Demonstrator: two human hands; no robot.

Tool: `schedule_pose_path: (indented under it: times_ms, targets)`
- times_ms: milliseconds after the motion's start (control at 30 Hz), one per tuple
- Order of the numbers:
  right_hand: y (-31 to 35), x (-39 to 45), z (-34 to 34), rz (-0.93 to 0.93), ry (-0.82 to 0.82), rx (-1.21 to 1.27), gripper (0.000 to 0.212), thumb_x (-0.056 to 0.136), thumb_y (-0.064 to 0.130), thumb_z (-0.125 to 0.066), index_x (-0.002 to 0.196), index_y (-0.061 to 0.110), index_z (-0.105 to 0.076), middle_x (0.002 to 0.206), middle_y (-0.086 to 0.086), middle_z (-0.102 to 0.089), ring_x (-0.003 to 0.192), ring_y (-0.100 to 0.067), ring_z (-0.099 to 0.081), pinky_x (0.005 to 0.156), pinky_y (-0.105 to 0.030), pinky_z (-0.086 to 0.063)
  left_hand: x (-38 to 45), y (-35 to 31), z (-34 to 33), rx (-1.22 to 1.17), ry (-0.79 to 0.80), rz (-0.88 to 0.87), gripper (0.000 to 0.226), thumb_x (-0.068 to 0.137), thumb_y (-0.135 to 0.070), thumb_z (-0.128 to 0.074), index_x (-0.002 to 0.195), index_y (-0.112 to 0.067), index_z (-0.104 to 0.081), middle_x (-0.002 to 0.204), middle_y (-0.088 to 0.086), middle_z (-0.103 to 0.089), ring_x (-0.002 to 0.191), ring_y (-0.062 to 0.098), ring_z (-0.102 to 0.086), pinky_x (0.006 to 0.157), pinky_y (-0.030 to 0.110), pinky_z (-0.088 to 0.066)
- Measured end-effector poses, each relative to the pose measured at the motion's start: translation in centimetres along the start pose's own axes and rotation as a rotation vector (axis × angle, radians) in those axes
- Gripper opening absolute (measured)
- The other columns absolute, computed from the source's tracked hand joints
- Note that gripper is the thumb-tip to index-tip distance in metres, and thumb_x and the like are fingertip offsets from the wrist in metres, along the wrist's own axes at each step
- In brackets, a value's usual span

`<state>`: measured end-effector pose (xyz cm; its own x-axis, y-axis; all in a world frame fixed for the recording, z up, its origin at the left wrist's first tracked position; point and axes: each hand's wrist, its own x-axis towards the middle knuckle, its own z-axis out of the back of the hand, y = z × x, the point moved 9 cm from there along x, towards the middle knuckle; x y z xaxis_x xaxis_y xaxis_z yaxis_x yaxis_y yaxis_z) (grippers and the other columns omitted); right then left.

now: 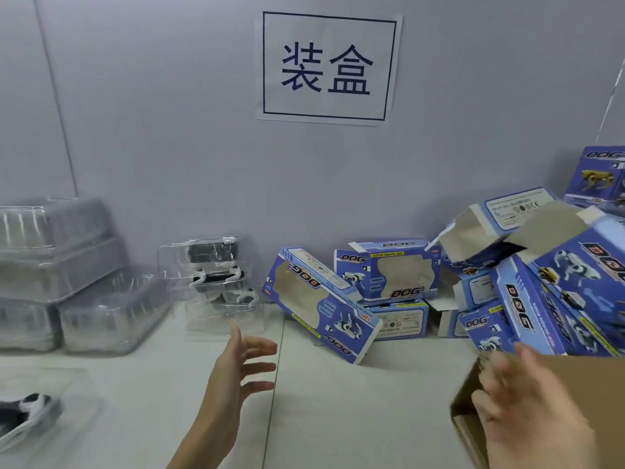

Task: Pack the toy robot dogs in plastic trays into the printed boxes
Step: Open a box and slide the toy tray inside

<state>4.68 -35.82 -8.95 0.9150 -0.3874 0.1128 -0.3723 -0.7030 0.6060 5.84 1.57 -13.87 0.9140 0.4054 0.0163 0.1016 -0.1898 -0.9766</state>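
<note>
Both hands spread-fingered: left hand (236,370) hovers empty, right hand (527,411) blurred against a brown cardboard carton (602,377).

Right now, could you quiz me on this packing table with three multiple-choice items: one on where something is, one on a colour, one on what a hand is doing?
1. Where does the stack of trays holding toy dogs stand?
A. Against the wall, left of the printed boxes
B. Inside the brown carton
C. On top of the sign

2. What is the main colour of the printed boxes?
A. Red
B. Blue
C. Green

3. What is the left hand doing?
A. Gripping a box
B. Pinching a tray
C. Spread open above the table, holding nothing

Answers:
1 A, the trays sit by the wall with the boxes piled to their right.
2 B, the box panels are blue with "DOG" lettering.
3 C, its fingers are apart and straight, touching nothing.
</note>
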Motion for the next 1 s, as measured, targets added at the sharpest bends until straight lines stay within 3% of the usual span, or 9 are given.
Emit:
schedule_pose_path:
  times_ms: [100,233,300,400,500,633,767,867,1000]
  targets:
    - [-5.0,0.6,-2.9,-0.083,0.108,-0.459,0.017,0.097,0.002,-0.064,0.099,0.019,-0.065,0.066,-0.006,-0.071,0.045,-0.016,-0.064,0.035,-0.022,-0.043,-0.1,0.5,-0.3,0.024,0.005,0.019,0.065,0.111,-0.047,-0.032,0.097,0.001,-0.073,0.103,0.015,-0.077,0.088,0.031,-0.068,0.074,0.043,-0.053]
    - [-12.2,4.4,-3.2,-0.119,0.081,-0.796,0.058,0.093,0.011,-0.076,0.131,0.031,-0.038,0.108,-0.003,-0.066,0.073,-0.007,-0.073,0.051,-0.019,-0.055,-0.2,1.0,-0.6,0.03,0.001,0.054,0.064,0.112,-0.046,-0.031,0.092,-0.001,-0.073,0.1,0.013,-0.077,0.086,0.031,-0.067,0.071,0.04,-0.054]
    - [-15.5,5.9,-2.9,-0.141,0.108,-0.934,0.069,0.092,0.016,-0.078,0.146,0.026,-0.036,0.124,-0.008,-0.062,0.092,-0.016,-0.072,0.072,-0.036,-0.062,-0.3,1.1,-0.5,0.034,-0.004,0.073,0.064,0.112,-0.046,-0.032,0.09,-0.002,-0.073,0.098,0.013,-0.077,0.085,0.03,-0.067,0.07,0.039,-0.054]
    - [-18.3,8.0,-1.8,-0.163,0.132,-1.035,0.043,0.09,0.024,-0.081,0.128,0.017,-0.063,0.118,-0.006,-0.072,0.099,-0.025,-0.07,0.09,-0.045,-0.059,-0.3,1.4,-0.3,0.053,-0.014,0.113,0.062,0.112,-0.045,-0.034,0.091,-0.002,-0.074,0.098,0.013,-0.077,0.082,0.028,-0.067,0.065,0.035,-0.056]
    - [-18.2,8.0,-2.8,-0.082,0.233,-0.921,0.005,0.098,0.022,-0.071,0.1,0.018,-0.071,0.104,-0.004,-0.08,0.091,-0.019,-0.074,0.077,-0.033,-0.058,0.1,1.7,0.2,0.091,-0.043,0.137,0.048,0.111,-0.04,-0.045,0.1,-0.003,-0.074,0.107,0.015,-0.075,0.085,0.028,-0.068,0.067,0.036,-0.057]
    - [-11.5,6.2,-6.9,0.241,0.302,-0.78,0.017,0.105,0.032,-0.054,0.093,0.023,-0.06,0.088,0.01,-0.075,0.08,-0.007,-0.073,0.056,-0.012,-0.05,0.3,1.5,0.9,0.131,-0.112,0.105,0.031,0.1,-0.044,-0.065,0.119,-0.02,-0.064,0.12,0.011,-0.066,0.099,0.026,-0.071,0.071,0.036,-0.062]
    - [-4.8,3.5,-9.7,0.476,0.362,-0.779,0.021,0.105,0.039,-0.05,0.093,0.024,-0.059,0.075,0.017,-0.067,0.062,0.004,-0.063,0.045,-0.008,-0.043,0.4,0.6,1.5,0.117,-0.131,0.043,0.086,0.073,-0.079,-0.075,0.143,-0.038,-0.045,0.134,0.001,-0.058,0.113,0.016,-0.064,0.097,0.044,-0.059]
    - [-2.4,2.6,-9.5,0.453,0.399,-0.701,0.026,0.101,0.045,-0.055,0.099,0.021,-0.066,0.077,0.014,-0.071,0.063,0.005,-0.066,0.046,-0.009,-0.046,0.4,-0.1,0.4,0.179,-0.031,-0.015,0.103,0.063,-0.089,-0.072,0.152,-0.051,-0.034,0.152,-0.001,-0.05,0.137,0.02,-0.052,0.115,0.044,-0.041]
    - [-4.5,3.0,-7.5,0.116,0.421,-0.529,0.039,0.087,0.056,-0.064,0.108,0.023,-0.069,0.102,-0.006,-0.079,0.087,-0.021,-0.079,0.056,-0.03,-0.063,0.3,0.7,-1.9,0.103,0.253,0.006,0.092,0.066,-0.073,-0.082,0.147,-0.054,-0.042,0.14,-0.006,-0.067,0.126,0.018,-0.066,0.104,0.039,-0.052]
